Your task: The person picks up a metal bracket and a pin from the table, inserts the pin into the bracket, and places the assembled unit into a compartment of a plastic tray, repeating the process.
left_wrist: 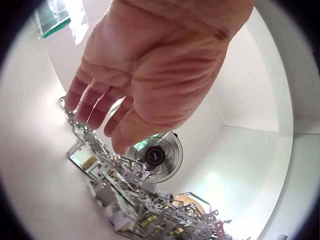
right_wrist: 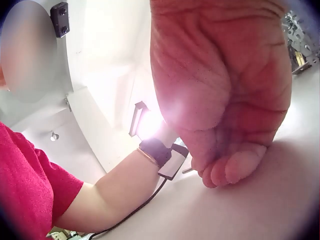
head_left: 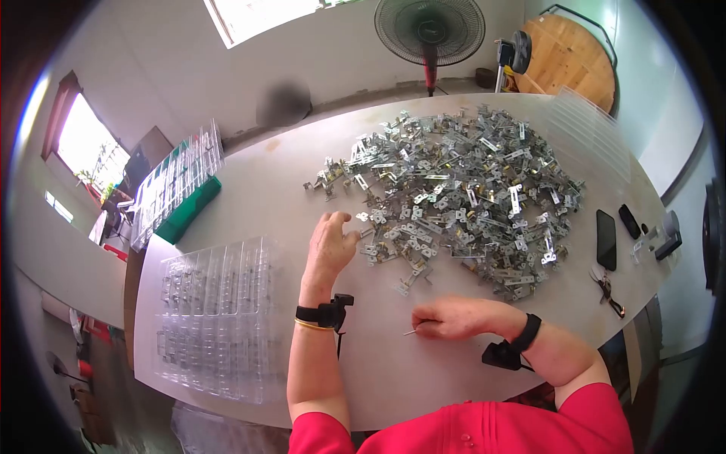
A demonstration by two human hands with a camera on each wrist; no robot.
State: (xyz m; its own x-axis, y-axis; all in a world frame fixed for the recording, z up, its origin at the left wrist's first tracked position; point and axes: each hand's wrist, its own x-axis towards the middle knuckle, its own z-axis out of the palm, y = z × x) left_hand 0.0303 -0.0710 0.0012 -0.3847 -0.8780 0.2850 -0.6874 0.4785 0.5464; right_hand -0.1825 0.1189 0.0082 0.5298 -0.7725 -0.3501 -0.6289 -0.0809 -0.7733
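Note:
My left hand [head_left: 330,244] hovers at the left edge of a big heap of small metal brackets [head_left: 454,189], its fingers loosely bent. In the left wrist view the left palm [left_wrist: 155,70] shows nothing in its grasp, with bracket pieces [left_wrist: 125,195] just beyond the fingertips. My right hand [head_left: 448,318] lies low over the table in front of the heap, fingers curled in. Between its thumb and fingers it pinches a thin metal rod [head_left: 410,333], whose tip also sticks out in the right wrist view [right_wrist: 188,171]; the rest of the rod is hidden.
Clear compartment trays [head_left: 215,318] holding small parts stand on the left of the table [head_left: 302,166], with a green-edged case [head_left: 189,209] behind. To the right lie a phone [head_left: 606,240], pliers [head_left: 605,291] and a clear lid [head_left: 590,136]. A fan [head_left: 429,30] stands beyond.

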